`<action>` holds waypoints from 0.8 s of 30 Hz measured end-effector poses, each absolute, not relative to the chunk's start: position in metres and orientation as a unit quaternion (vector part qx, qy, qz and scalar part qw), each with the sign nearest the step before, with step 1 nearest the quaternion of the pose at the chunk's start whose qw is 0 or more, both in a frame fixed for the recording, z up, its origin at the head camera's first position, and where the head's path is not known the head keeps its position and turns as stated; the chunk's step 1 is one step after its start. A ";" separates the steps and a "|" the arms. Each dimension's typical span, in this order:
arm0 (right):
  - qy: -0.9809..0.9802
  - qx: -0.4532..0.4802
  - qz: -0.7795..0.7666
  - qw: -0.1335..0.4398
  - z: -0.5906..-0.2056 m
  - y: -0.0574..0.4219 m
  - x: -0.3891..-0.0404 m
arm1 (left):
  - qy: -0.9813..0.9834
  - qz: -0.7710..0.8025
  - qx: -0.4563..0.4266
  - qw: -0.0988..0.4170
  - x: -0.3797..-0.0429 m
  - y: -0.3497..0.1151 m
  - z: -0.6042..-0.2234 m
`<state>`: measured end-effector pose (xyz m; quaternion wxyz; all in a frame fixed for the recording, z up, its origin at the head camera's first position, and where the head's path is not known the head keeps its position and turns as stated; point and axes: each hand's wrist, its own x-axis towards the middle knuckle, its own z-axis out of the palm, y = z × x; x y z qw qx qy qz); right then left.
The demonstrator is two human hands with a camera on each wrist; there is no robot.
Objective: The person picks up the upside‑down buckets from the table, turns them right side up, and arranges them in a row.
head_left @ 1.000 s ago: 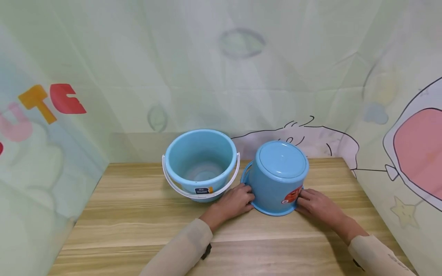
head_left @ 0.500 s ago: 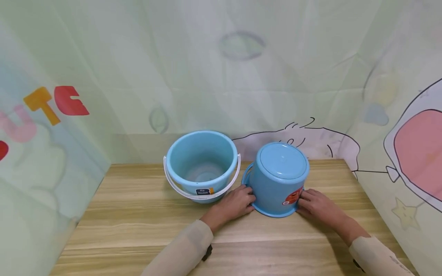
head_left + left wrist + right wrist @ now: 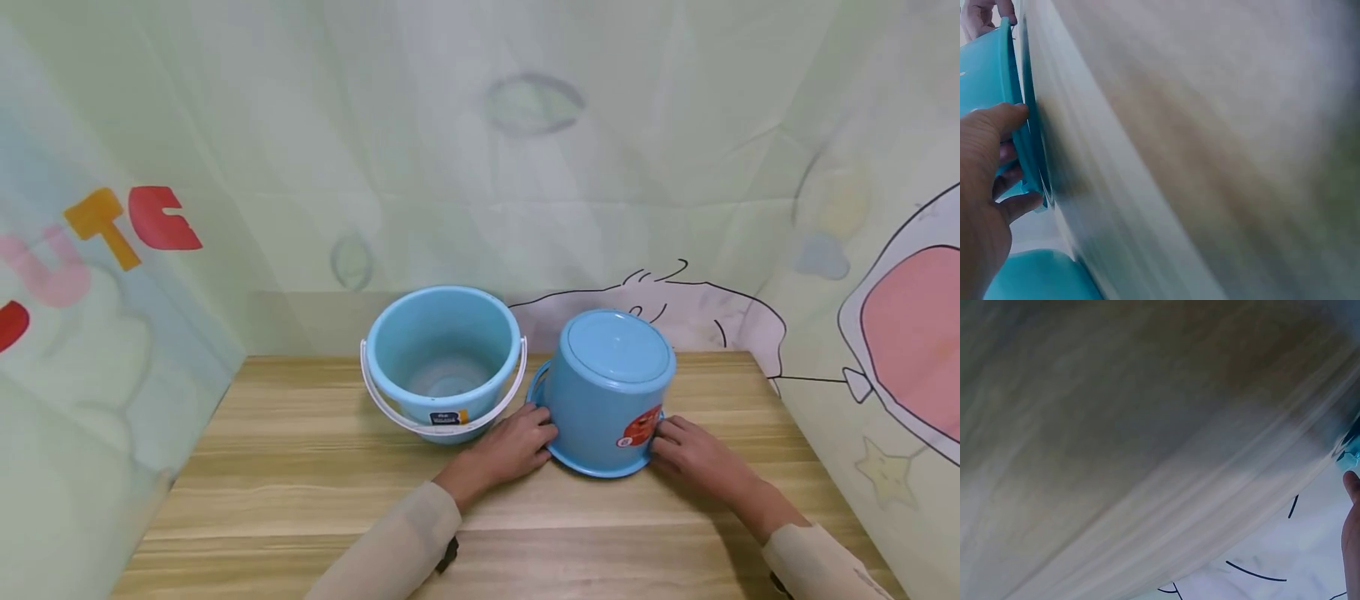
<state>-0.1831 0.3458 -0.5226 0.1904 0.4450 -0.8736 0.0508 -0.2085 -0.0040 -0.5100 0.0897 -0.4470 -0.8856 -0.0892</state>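
An upside-down blue bucket [image 3: 600, 417] stands mouth down on the table, its round base facing up and a red label on its near side. At the left of its rim, my left hand [image 3: 513, 442] grips the edge; the left wrist view shows thumb and fingers around the bucket rim [image 3: 1007, 69]. Opposite, my right hand [image 3: 697, 458] holds the rim's right side, fingertips against the wall. In the right wrist view only a bit of my right hand [image 3: 1352, 531] shows, beside the blue plastic. A blue handle [image 3: 535, 385] loops out behind my left hand.
Left of my left hand, a lighter blue bucket [image 3: 390, 350] stands upright, its inside visible. Its white handle [image 3: 397, 419] hangs across the front. The wooden table [image 3: 315, 500] meets a printed cloth backdrop [image 3: 420, 167] at the back and both sides.
The head view has shifted slightly. Both hands stay on the upside-down bucket, and both buckets keep nearly the same places.
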 end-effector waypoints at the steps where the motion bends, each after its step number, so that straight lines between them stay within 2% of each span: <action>1: -0.874 0.444 0.055 0.190 -0.522 0.346 -0.182 | -0.885 -0.092 -0.448 0.090 -0.208 -0.004 -0.510; 10: -0.888 0.411 0.083 0.189 -0.514 0.349 -0.174 | -0.871 -0.121 -0.458 0.132 -0.203 -0.003 -0.508; 24: -0.870 0.409 0.119 0.248 -0.512 0.344 -0.168 | -0.845 -0.181 -0.468 0.188 -0.199 -0.006 -0.508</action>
